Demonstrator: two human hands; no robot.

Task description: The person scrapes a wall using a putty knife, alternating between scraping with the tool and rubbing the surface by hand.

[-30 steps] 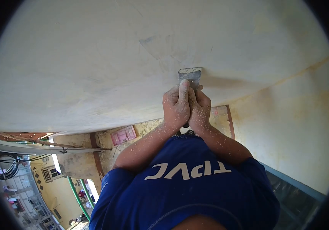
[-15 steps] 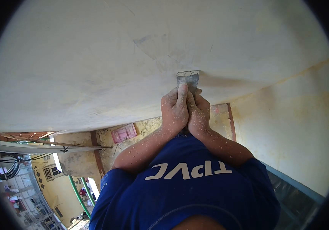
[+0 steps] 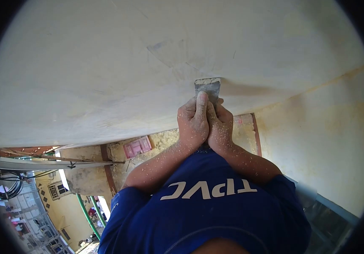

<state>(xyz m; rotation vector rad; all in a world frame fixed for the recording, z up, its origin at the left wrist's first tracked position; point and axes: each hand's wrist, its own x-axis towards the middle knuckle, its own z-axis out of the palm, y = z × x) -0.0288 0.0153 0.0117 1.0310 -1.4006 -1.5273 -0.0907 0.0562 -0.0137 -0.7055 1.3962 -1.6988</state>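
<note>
My left hand [image 3: 193, 120] and my right hand [image 3: 220, 127] are pressed together, both closed around a putty knife [image 3: 207, 87]. Its grey blade points away from me, with pale residue along the front edge. The left thumb lies along the blade's face, and the handle is hidden within my fingers. The blade's front edge appears to touch the pale wall surface [image 3: 105, 76], though exact contact is hard to tell. Pale dust and flecks coat both hands and forearms. Faint scratches and darker scrape marks [image 3: 160, 51] show on the surface beyond the blade.
A yellowish wall [image 3: 317, 139] stands to the right, with a grey-framed pane [image 3: 330, 220] low down. A pink panel [image 3: 138, 147] lies at left of my arms. Farther left are a long pole [image 3: 93, 161], coiled black cables [image 3: 10, 186] and green posts [image 3: 86, 216].
Both hands and the putty knife stay almost in place, with only a tiny shift. A pale blur has appeared beside my right shoulder, near the grey-framed pane.
</note>
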